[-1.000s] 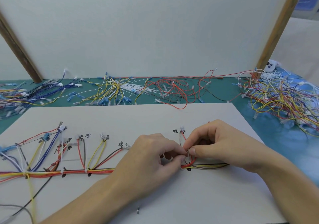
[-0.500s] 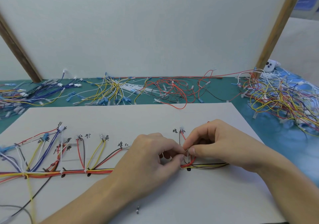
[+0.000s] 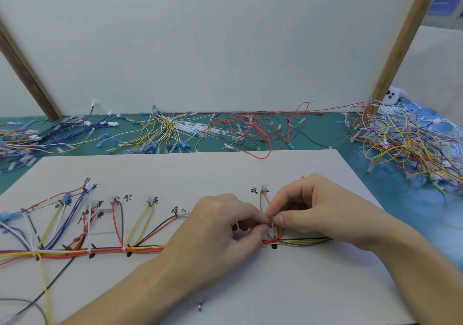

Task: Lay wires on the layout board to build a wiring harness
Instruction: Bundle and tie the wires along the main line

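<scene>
Pinching a white tie (image 3: pixel 271 222) between them, the left hand (image 3: pixel 220 227) and right hand (image 3: pixel 315 207) meet over the bundle (image 3: pixel 300 241) on the board (image 3: pixel 250 287). Fingers on both are curled, tips clamped together on it. Loose wires (image 3: pixel 250 131) lie at 12 o'clock.

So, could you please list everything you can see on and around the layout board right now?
layout board: one, white, centre foreground.
wire bundle: one, mostly red, yellow and black, running along the board, with branches rising to handwritten labels.
white tie: one, pinched over the bundle.
loose wire piles: blue far left, yellow and white centre, red centre right, mixed far right, all on the green mat.
backboard: one, white, upright.
left hand: pinches the tie.
right hand: pinches the tie.
</scene>
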Demonstrator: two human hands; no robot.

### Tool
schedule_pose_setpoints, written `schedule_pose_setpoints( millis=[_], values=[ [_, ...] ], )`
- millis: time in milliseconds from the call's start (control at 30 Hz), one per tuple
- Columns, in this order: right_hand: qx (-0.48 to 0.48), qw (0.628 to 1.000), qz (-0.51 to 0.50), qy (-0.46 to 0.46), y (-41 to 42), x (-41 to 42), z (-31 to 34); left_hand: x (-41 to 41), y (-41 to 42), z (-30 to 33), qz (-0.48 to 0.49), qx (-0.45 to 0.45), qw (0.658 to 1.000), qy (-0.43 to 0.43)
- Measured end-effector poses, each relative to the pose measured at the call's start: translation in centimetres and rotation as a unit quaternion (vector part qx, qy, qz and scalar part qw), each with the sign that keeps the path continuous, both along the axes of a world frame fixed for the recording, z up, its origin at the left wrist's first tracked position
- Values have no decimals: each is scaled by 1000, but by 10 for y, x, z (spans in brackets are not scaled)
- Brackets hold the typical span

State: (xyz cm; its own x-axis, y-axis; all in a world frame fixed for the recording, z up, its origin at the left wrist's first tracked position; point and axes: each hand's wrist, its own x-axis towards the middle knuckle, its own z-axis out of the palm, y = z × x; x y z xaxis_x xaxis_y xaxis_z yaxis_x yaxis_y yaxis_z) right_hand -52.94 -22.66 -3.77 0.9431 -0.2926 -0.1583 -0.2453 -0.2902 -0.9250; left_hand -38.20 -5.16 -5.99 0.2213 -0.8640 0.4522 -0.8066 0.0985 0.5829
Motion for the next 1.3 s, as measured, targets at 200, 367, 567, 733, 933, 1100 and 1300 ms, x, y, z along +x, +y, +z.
schedule_pose_setpoints(
  millis=[200, 367, 567, 733, 933, 1100, 1300],
  values=[
    [-3, 1000, 0, 8, 1, 0, 0, 0, 0, 1, -3, 4, 1000, 2],
    [0, 1000, -4, 7, 1, 0, 1, 0, 0, 1, -2, 7, 1000, 4],
    [2, 1000, -3, 4, 1, -1, 2, -1, 0, 2, -3, 9, 1000, 5],
    [-2, 1000, -6, 5, 2, 0, 3, 0, 1, 2, -1, 10, 1000, 10],
    [0, 1000, -7, 6, 3, -1, 4, 0, 1, 2, -3, 10, 1000, 8],
    [-8, 1000, -4, 6, 2, 0, 4, 0, 0, 2, -5, 12, 1000, 6],
    [-7, 1000, 5, -1, 3, -1, 4, 0, 0, 2, -5, 14, 1000, 6]
  ],
)
